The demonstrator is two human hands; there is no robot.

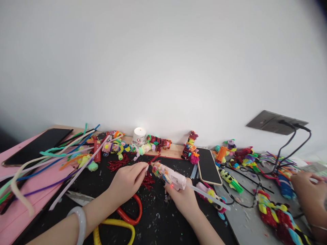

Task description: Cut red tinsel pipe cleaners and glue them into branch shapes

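My right hand (182,199) is wrapped round a white hot glue gun (177,179), whose red light glows. A long glue stick (209,196) sticks out of its back, and colourful bits cover its front. The gun's nozzle points left, close to the fingertips of my left hand (130,178). Those fingers are pinched on a red tinsel pipe cleaner (154,158), partly hidden by the hand. More red tinsel pieces (119,164) lie on the black mat (160,223) behind and below. Under my left forearm are scissors with a red handle loop (140,209) and a yellow one (133,233).
Loose pipe cleaners (55,180) spread over pink sheets and a dark tablet (35,146) at left. A paper cup (139,136), pipe-cleaner figures (190,148) and a phone (209,166) line the wall. At right, another person's hand (308,190) is near cables (279,149) and more figures.
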